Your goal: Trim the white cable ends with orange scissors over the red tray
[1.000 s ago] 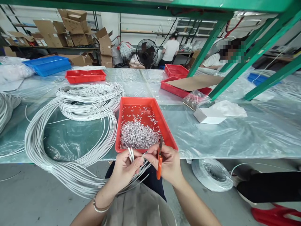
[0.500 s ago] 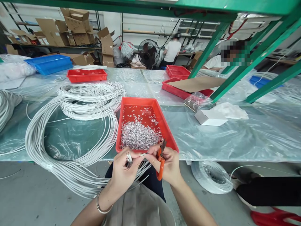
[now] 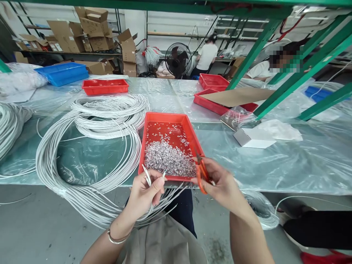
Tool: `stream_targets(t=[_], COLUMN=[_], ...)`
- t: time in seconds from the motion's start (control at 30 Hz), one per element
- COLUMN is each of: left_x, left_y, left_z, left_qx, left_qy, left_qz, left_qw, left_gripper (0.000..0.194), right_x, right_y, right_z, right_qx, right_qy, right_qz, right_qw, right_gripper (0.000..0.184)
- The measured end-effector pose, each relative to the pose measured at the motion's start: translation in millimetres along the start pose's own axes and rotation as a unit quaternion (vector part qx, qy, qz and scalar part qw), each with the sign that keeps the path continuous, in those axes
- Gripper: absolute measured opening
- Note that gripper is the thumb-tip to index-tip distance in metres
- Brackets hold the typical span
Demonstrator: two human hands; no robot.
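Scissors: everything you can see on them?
The scissors have orange, plastic-looking handles and darker, metal-looking blades. They are held at the handles in the right hand's grip, blades pointing away from the person, by the near right corner of the red tray. Blur hides whether the blades are open or touch the tray.

Left forearm, bare, rises from lower left; left wrist nearly straight. Bare left hand in a pinch, left thumb laid toward the forefinger, other fingers curled. Right forearm, bare, comes up from lower right, right wrist bent inward. Bare right hand gripping, fingers bent, fingertips pointing left. Hands apart, roughly level.
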State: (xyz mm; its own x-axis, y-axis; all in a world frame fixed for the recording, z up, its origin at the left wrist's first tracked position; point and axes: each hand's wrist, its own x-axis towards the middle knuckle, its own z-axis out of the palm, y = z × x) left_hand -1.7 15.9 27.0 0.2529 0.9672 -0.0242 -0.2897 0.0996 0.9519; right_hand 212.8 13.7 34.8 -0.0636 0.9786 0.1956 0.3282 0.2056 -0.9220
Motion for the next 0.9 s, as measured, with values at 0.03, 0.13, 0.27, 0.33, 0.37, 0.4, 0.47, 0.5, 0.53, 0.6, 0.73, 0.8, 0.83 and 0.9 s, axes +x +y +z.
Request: stream_targets(t=[0.03, 0.13, 0.27, 0.33, 0.37, 0.4, 0.47, 0.5, 0.53, 0.6, 0.73, 0.8, 0.83, 0.9], left_x=[0.2, 1.1, 1.1, 0.1, -0.6, -1.5, -3.3, -4.1, -4.9, -5.8, -4.6, -3.3, -2.8, -1.9], left_y=[-0.7, -5.2, -8.8, -8.5, -8.0, -7.6, -7.0, -7.1, -7.5, -9.8, -16.8, -19.1, -19.6, -19.5], left_z=[0.0, 1.1, 1.8, 2.5, 3.3, 4.2, 6.4, 7.4, 8.0, 7.9, 4.1, 2.5, 2.1, 2.3], left_qx=[-0.016, -0.056, -0.077, -0.063, -0.048, -0.029, 0.013, 0.033, 0.051, 0.083, 0.165, 0.205, 0.223, 0.255], left_qy=[-0.003, -0.024, -0.048, -0.047, -0.04, -0.029, -0.006, 0.006, 0.015, 0.027, 0.047, 0.065, 0.075, 0.097], left_qz=[-0.004, -0.009, -0.006, -0.004, -0.003, -0.001, 0.007, 0.014, 0.022, 0.044, 0.145, 0.213, 0.24, 0.276], left_qw=[1.0, 0.998, 0.996, 0.997, 0.998, 0.999, 1.0, 0.999, 0.998, 0.995, 0.974, 0.953, 0.942, 0.922], left_gripper=[0.033, 0.029, 0.026, 0.028, 0.029, 0.031, 0.034, 0.034, 0.033, 0.029, 0.013, 0.006, 0.004, 0.003], right_x=[-5.5, -23.0, -33.3, -33.0, -32.5, -32.0, -31.5, -31.6, -31.7, -32.1, -31.7, -31.3, -31.2, -31.4], right_y=[0.6, -3.3, -19.9, -27.9, -30.7, -32.5, -33.4, -32.7, -31.6, -29.2, -28.1, -29.5, -30.4, -32.3], right_z=[-2.4, -3.9, -3.7, -2.7, -1.7, -0.6, 1.5, 2.3, 2.9, 3.2, 2.2, 2.0, 2.1, 2.6], right_qx=[-0.013, -0.1, -0.232, -0.257, -0.264, -0.268, -0.271, -0.269, -0.266, -0.256, -0.211, -0.193, -0.19, -0.191], right_qy=[-0.038, -0.103, -0.167, -0.198, -0.206, -0.208, -0.205, -0.203, -0.202, -0.202, -0.207, -0.207, -0.206, -0.206], right_qz=[-0.007, -0.048, -0.068, -0.057, -0.051, -0.047, -0.044, -0.046, -0.049, -0.06, -0.078, -0.08, -0.08, -0.082], right_qw=[0.999, 0.989, 0.956, 0.944, 0.941, 0.939, 0.94, 0.94, 0.941, 0.944, 0.952, 0.956, 0.957, 0.956], right_gripper=[0.043, 0.057, 0.059, 0.057, 0.057, 0.056, 0.054, 0.053, 0.051, 0.043, 0.032, 0.033, 0.033, 0.033])
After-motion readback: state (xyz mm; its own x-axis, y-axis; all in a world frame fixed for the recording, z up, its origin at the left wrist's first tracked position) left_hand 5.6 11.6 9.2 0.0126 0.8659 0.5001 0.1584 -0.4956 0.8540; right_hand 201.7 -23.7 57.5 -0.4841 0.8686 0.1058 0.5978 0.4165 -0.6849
